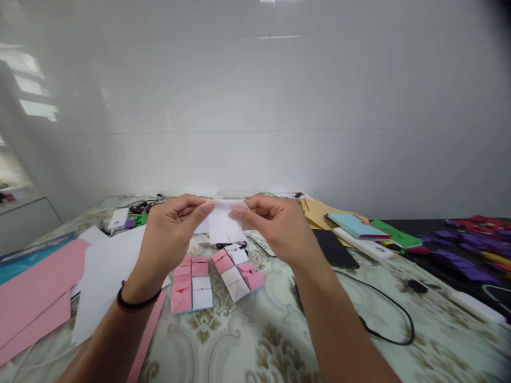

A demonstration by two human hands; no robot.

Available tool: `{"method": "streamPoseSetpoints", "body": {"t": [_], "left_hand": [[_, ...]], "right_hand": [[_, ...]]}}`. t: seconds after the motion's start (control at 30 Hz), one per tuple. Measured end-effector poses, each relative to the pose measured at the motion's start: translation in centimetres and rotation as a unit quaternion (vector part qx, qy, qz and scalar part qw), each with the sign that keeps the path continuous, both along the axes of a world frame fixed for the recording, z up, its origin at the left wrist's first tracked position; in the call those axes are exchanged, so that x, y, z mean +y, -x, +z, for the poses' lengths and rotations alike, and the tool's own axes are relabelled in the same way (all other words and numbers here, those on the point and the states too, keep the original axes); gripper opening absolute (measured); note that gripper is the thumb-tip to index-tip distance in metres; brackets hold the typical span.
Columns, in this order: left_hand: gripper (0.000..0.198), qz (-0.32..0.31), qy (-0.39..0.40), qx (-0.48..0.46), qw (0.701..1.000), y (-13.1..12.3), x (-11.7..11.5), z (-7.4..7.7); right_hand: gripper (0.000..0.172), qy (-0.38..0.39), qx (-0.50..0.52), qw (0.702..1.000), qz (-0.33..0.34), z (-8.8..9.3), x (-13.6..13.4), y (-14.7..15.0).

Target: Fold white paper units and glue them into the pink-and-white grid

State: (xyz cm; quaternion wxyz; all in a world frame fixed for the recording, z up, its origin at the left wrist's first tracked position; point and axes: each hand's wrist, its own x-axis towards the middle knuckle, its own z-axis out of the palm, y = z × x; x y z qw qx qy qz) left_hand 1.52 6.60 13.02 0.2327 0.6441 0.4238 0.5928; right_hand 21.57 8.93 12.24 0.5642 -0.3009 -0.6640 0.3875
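A small piece of white paper [223, 223] is held up above the table between my two hands. My left hand [171, 223] pinches its upper left corner between thumb and fingers. My right hand [275, 221] grips the right side, its thumb lying on the paper's face. Below are two folded pieces made of pink and white paper squares, one upright on the left [191, 284] and one turned at an angle on the right [237, 274]. Scissors with black handles [231, 245] lie behind them, partly covered by the paper.
Large pink sheets [40, 287] and white sheets [104, 282] spread on the left. A black phone-like slab [335, 249], a light blue booklet [357, 226] and a white power strip [363, 243] are to the right. A black cable [399, 303] loops beside my right forearm. Purple paper pieces [463, 260] lie far right.
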Motion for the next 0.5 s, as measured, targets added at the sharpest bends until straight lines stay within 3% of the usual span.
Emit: {"method": "streamPoseSetpoints", "body": {"t": [0.13, 0.3, 0.5], "left_hand": [[0.019, -0.064, 0.046, 0.043, 0.996, 0.42, 0.3, -0.06], [0.013, -0.043, 0.031, 0.044, 0.998, 0.7, 0.4, 0.07], [0.02, -0.076, 0.062, 0.085, 0.992, 1.0, 0.55, -0.03]], "right_hand": [[0.016, -0.008, 0.011, 1.0, -0.02, -0.03, 0.09, -0.04], [0.015, -0.015, -0.027, 0.999, 0.019, 0.1, 0.03, -0.45], [0.019, -0.04, -0.06, 0.997, -0.005, -0.05, -0.16, -0.65]]}}
